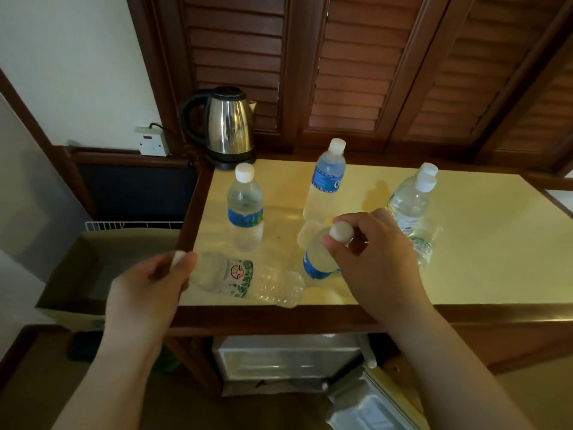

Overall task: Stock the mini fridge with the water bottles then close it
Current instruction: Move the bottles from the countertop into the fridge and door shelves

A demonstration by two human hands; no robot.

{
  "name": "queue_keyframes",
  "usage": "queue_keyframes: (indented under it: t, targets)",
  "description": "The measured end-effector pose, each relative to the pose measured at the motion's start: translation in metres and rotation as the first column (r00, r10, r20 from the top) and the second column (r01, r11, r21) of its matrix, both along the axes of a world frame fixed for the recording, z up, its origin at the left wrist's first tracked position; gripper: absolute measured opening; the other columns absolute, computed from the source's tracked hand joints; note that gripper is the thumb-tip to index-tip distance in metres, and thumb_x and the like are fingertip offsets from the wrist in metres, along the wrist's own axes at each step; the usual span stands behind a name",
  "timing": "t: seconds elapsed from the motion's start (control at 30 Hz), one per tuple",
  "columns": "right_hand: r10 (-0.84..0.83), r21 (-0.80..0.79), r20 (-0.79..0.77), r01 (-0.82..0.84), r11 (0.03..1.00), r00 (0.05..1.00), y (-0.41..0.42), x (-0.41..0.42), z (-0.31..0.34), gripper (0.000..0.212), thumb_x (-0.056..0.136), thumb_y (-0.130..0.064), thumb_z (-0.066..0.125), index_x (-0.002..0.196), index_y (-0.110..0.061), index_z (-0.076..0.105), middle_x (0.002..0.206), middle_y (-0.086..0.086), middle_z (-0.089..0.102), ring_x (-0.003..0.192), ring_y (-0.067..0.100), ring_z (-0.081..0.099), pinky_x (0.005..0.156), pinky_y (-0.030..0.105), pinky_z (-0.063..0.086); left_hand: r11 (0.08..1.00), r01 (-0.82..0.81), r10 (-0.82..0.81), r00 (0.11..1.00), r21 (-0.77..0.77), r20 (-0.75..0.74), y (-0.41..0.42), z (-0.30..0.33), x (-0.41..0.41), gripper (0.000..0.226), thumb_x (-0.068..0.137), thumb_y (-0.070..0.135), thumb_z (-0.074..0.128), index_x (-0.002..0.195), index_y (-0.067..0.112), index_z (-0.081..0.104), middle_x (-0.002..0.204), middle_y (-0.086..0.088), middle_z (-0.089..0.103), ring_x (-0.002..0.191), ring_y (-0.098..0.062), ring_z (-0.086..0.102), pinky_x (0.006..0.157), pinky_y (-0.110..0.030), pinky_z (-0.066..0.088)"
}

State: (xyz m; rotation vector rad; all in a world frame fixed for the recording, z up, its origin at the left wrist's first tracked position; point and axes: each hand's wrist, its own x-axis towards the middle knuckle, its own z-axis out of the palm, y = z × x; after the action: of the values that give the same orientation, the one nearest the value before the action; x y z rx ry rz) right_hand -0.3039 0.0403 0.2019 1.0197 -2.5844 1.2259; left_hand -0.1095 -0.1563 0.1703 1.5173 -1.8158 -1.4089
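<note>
Two bottles in hand so far: left hand [148,287] grip clamped on a sideways bottle [248,279], right hand [372,256] pinching another's cap [341,231]. Four more stand on the tabletop [465,243]. Fridge [288,355] below looks open, nothing visibly stocked yet.

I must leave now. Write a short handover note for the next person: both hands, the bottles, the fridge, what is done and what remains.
Left hand: grips the green-label bottle by its cap end, held sideways over the counter's front edge.
Right hand: fingers pinch the cap of the blue-label bottle, tilted.
Still standing on the counter: four bottles.
Mini fridge below: door open; no bottles visible inside.
Left: put all six bottles in, close the door.
</note>
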Motion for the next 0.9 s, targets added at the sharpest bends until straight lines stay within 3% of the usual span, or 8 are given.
queue_keyframes:
  t: [0.07,0.17,0.4,0.5,0.67,0.83,0.9]
  targets:
    - [-0.007,-0.021,-0.042,0.006,1.000,0.999,0.016,0.010,-0.004,0.019,0.089,-0.032,0.078,0.106,-0.025,0.071,0.094,-0.013,0.053,0.087,-0.002,0.055,0.071,0.004,0.040,0.969,0.057,-0.052,0.998,-0.242,0.030,0.020,0.005,0.009,0.036,0.092,0.054,0.062,0.120,0.032,0.064,0.098,0.010,0.069,0.091,-0.015,0.069,0.079,-0.043,0.059]
    - [-0.011,-0.104,-0.056,0.005,0.995,0.998,0.045,0.027,-0.007,0.021,0.087,-0.030,0.078,0.106,-0.022,0.073,0.095,-0.012,0.055,0.088,-0.003,0.056,0.071,0.003,0.041,0.838,0.114,-0.112,0.993,-0.533,0.037,0.055,0.012,0.023,0.039,0.092,0.051,0.063,0.126,0.032,0.064,0.103,0.016,0.066,0.090,0.000,0.064,0.069,-0.021,0.050]
    - [0.175,-0.117,-0.052,-0.180,0.977,0.983,0.132,0.061,-0.019,0.026,0.087,-0.034,0.075,0.107,-0.017,0.072,0.094,-0.009,0.053,0.082,0.004,0.056,0.071,0.007,0.044,0.687,0.124,-0.152,0.988,-0.716,0.025,0.160,0.015,0.062,0.044,0.089,0.047,0.067,0.127,0.025,0.067,0.109,0.013,0.068,0.093,0.006,0.063,0.071,-0.013,0.050]
    - [0.223,-0.117,0.020,-0.219,0.969,0.975,0.166,0.082,-0.048,0.025,0.086,-0.036,0.075,0.107,-0.024,0.071,0.096,-0.015,0.052,0.085,0.002,0.056,0.072,0.007,0.045,0.671,0.158,-0.188,0.981,-0.724,0.040,0.200,-0.012,0.080,0.040,0.087,0.038,0.074,0.124,0.022,0.070,0.100,0.014,0.067,0.088,0.005,0.064,0.070,-0.009,0.051]
    - [0.216,-0.060,0.135,-0.209,0.976,0.967,0.196,0.118,-0.125,0.026,0.086,-0.046,0.071,0.105,-0.028,0.070,0.095,-0.014,0.049,0.077,0.010,0.058,0.066,0.019,0.050,0.808,0.219,-0.228,0.972,-0.547,0.052,0.245,-0.093,0.103,0.037,0.081,0.033,0.080,0.115,0.035,0.067,0.096,0.024,0.065,0.090,0.001,0.066,0.072,-0.006,0.051]
    - [0.174,0.011,0.270,-0.184,0.983,0.947,0.200,0.134,-0.219,0.022,0.084,-0.034,0.079,0.104,-0.031,0.071,0.097,-0.019,0.054,0.085,0.007,0.060,0.067,0.011,0.049,0.888,0.188,-0.163,0.982,-0.420,0.094,0.265,-0.188,0.108,0.038,0.075,0.029,0.087,0.110,0.034,0.074,0.091,0.021,0.068,0.084,-0.002,0.068,0.074,-0.016,0.054]
    - [0.160,0.067,0.301,-0.188,0.980,0.940,0.195,0.134,-0.264,0.026,0.083,-0.031,0.082,0.105,-0.035,0.070,0.100,-0.021,0.054,0.087,0.005,0.060,0.070,0.013,0.051,0.906,0.161,-0.130,0.986,-0.391,0.107,0.264,-0.228,0.104,0.039,0.073,0.028,0.089,0.109,0.034,0.076,0.089,0.021,0.068,0.083,-0.001,0.067,0.070,-0.013,0.052]
